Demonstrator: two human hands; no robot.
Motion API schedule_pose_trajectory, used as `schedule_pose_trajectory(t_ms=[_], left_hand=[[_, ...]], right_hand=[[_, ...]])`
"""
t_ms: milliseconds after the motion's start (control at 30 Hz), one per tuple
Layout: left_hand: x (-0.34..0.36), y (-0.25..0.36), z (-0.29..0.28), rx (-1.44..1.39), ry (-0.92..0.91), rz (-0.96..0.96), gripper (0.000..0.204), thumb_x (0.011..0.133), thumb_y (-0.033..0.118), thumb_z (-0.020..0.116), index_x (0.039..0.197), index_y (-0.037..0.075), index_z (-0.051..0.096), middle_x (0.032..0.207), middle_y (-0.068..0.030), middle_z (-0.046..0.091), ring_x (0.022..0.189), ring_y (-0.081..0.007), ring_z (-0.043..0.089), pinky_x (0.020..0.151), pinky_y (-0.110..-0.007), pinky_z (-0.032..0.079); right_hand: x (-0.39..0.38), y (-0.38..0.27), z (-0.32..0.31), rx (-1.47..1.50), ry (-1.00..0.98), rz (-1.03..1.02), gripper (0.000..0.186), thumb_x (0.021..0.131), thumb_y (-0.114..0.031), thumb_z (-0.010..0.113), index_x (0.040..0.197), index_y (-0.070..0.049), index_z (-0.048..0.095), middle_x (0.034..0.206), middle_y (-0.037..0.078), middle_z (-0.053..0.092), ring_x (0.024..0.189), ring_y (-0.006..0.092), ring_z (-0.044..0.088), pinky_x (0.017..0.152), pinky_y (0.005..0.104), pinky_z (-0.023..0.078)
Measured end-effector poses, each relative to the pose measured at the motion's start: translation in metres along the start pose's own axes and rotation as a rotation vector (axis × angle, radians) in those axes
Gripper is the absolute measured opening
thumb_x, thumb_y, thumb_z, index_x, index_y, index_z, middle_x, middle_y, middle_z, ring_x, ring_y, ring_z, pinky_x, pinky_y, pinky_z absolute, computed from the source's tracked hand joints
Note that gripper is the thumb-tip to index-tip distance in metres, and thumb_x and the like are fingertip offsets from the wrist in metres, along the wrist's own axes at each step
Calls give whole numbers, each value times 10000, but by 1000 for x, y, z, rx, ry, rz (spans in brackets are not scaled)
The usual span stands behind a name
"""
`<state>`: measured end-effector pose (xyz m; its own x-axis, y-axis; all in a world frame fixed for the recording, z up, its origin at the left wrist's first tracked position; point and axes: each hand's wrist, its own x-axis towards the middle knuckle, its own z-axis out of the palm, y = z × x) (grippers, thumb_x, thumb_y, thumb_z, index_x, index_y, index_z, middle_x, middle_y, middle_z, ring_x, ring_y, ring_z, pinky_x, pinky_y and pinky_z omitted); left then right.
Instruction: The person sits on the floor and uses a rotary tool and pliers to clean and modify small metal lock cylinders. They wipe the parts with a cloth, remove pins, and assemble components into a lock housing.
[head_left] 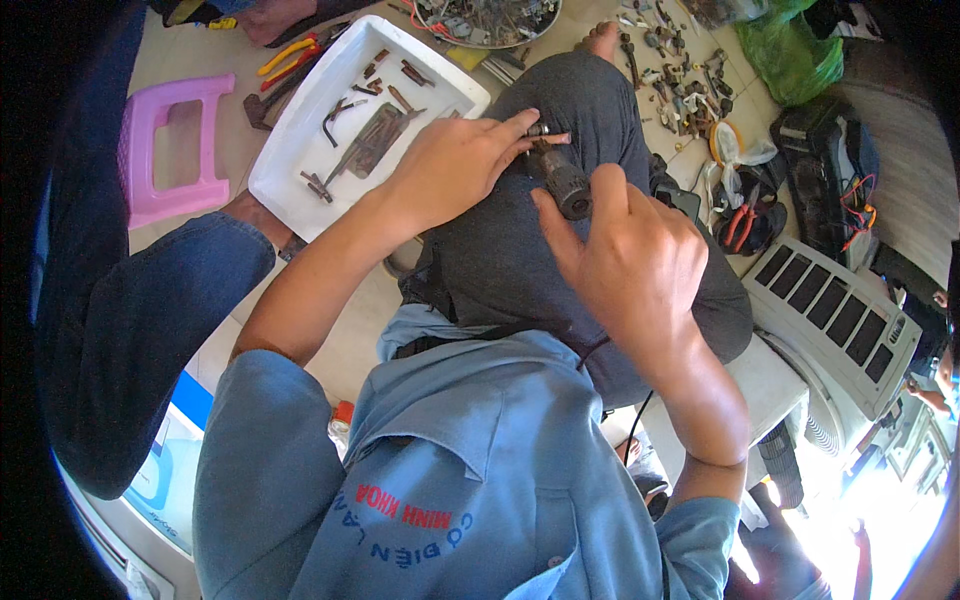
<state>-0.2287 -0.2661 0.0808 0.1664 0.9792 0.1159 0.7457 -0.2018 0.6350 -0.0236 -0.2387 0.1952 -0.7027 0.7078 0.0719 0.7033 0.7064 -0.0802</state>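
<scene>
Above my thigh my left hand point(455, 165) pinches a small metal piece with a short copper-coloured rod point(557, 139). A dark ribbed cylinder point(565, 185), much like a drill chuck, slants down from that piece; I cannot tell how the two are joined. Around the cylinder's lower end, the thumb and index finger of my right hand point(640, 245) stand apart, one on each side. My right hand's other fingers are curled and partly hidden.
A white tray point(285, 165) on the left holds several dark metal parts. Beside it are pliers point(290, 60) and a pink stool point(137, 155). Loose fittings point(690, 95) litter the floor at the upper right, near a green bag point(790, 55). A white slatted unit point(830, 310) stands right.
</scene>
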Motion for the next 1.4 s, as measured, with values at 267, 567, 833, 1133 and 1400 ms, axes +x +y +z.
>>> schedule_pose_trajectory(t_ms=[267, 567, 833, 1133, 1400], left_hand=[[-4, -3, 5, 83, 4, -6, 446, 992, 187, 644, 1423, 86, 588, 905, -169, 729, 773, -386, 708, 699, -486, 569], [-12, 19, -7, 205, -90, -163, 221, 1030, 196, 572, 1142, 15, 631, 949, -224, 690, 857, -433, 682, 771, -517, 543], [-11, 32, -24, -259, -470, -143, 215, 1024, 168, 530, 1036, 7, 672, 917, -251, 688, 891, -455, 670, 761, -518, 507], [-40, 109, -42, -397, -149, 228, 143, 890, 57, 693, 1003, 6, 621, 896, -174, 643, 818, -404, 659, 701, -481, 526], [-10, 89, -10, -287, 231, -180, 104, 994, 65, 629, 941, -8, 577, 751, -231, 582, 687, -445, 603, 609, -462, 457]], right_hand=[[-2, -6, 11, -2, 100, -32, 338, 889, -373, 764, 860, -106, 558, 612, 21, 580, 478, 209, 614, 469, 332, 489], [-5, -20, 12, 32, 150, 72, 284, 867, -330, 755, 958, -90, 634, 664, 31, 580, 510, 207, 624, 504, 338, 508], [-20, 8, -20, 345, -163, -236, 399, 746, -162, 824, 1113, -101, 679, 870, 77, 623, 668, 267, 675, 590, 399, 544], [8, 77, -5, 1365, -564, 397, 234, 1005, -234, 646, 1042, -7, 686, 921, 15, 671, 807, 102, 598, 683, 277, 481], [-101, -5, 65, 840, 474, 377, 496, 915, -82, 760, 1349, 33, 550, 1120, 190, 686, 901, 201, 703, 698, 306, 574]])
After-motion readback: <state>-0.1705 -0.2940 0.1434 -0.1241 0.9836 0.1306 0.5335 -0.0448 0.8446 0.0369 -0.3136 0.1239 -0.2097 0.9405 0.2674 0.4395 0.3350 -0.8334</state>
